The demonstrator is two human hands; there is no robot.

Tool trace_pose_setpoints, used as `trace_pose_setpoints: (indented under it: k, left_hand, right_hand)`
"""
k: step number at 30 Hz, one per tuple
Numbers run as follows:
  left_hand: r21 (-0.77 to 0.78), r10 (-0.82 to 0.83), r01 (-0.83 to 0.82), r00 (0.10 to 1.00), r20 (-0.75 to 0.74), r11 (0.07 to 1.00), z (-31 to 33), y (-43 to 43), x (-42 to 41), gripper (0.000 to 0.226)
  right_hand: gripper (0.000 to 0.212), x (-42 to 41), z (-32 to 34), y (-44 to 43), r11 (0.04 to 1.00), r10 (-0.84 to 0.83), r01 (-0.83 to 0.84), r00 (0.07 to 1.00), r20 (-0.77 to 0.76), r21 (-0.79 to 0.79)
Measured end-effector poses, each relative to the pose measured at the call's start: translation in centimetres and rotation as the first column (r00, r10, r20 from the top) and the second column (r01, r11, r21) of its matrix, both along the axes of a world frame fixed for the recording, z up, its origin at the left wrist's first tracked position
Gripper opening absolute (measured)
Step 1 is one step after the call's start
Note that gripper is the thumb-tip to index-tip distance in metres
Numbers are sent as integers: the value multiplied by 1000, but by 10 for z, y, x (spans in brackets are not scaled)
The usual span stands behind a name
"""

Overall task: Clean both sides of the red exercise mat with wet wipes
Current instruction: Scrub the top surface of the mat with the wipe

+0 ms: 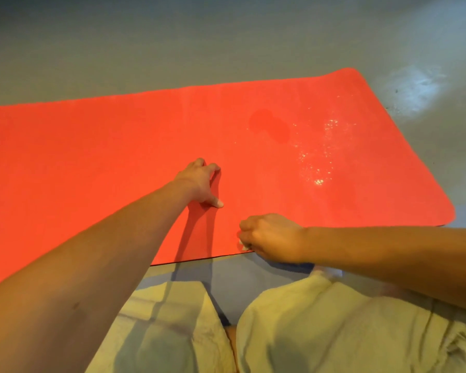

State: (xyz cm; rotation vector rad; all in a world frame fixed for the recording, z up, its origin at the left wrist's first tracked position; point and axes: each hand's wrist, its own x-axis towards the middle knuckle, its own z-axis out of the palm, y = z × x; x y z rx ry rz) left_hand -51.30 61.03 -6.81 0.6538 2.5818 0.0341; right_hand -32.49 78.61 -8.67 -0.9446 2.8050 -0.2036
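Red exercise mat (119, 146) lies flat and unrolled on the grey floor (172, 44), running from the left edge of my view to a rounded end on the right. Its near long edge sits just ahead of the knees in pale trousers (320, 327).

From my seat, the left hand (199, 181) is propped on the mat near its middle. The fingertips and thumb press down, the fingers are spread, and it holds nothing; I read it as a brace. The right hand (272, 238) is curled tight round a small white wet wipe (244, 246), of which only a scrap shows under the fingers. It rests on the mat right at the near edge.

As for progress, I judge we are partway through the first side. The right-hand stretch of the mat carries a darker damp patch (269, 125) and a scatter of glistening wet specks (318, 157) beside it, which suggests that end has been wiped. The broad stretch to the left of the hands looks dry and matte, so I take it as not yet done, though I cannot be sure from colour alone. The mat has not been turned over as far as I can tell, so the whole underside is left, plus a flip.

I find no brand, label or writing anywhere: the mat's face is plain, and no wipe packet is in view.
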Motion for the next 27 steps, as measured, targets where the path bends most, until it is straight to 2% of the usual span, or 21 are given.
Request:
trace_pose_setpoints:
  k: [2, 4, 7, 9, 11, 15, 17, 20, 23, 25, 27]
  left_hand:
    - [-21, -3, 3, 1000, -12, 1000, 2, 6, -5, 117]
    - [-41, 1, -3, 999, -32, 999, 5, 12, -11, 104]
    - [-57, 8, -12, 997, -73, 998, 8, 17, -16, 89]
    - [-68, 15, -22, 995, -96, 997, 8, 19, -15, 89]
    - [-67, 32, -39, 994, -104, 997, 6, 21, -16, 95]
    - [-85, -2, -7, 995, -97, 996, 7, 22, -27, 129]
    - [-98, -47, 43, 998, -44, 994, 6, 24, -37, 145]
    - [-148, -75, 79, 997, 34, 986, 5, 29, -51, 158]
    - [-176, -108, 112, 994, 31, 978, 5, 33, -59, 163]
    - [-181, -124, 127, 992, 27, 975, 6, 33, -60, 161]
    - [-185, -127, 127, 992, 12, 975, 8, 34, -63, 147]
  right_hand:
    - [7, -17, 5, 3, 998, -41, 43, 998, 43, -47]
    - [13, -49, 9, 3, 985, -161, 162, 987, 24, -63]
    - [15, -106, 11, 3, 921, -390, 390, 920, -38, -7]
    - [16, -128, 9, 1, 886, -463, 464, 885, -47, 14]
    - [16, -130, 8, 2, 892, -448, 451, 890, -84, 17]
    - [18, -90, 3, 11, 973, -232, 231, 967, -101, -19]
    - [13, -70, 3, 18, 991, -128, 125, 988, -89, -46]
    - [9, -73, 3, 24, 998, -44, 39, 993, -108, -50]
    - [13, -118, 3, 25, 997, -79, 81, 985, -154, 9]
    - [12, -162, 2, 27, 978, -201, 209, 961, -191, 22]
    - [13, -206, 2, 31, 939, -330, 344, 918, -219, 26]
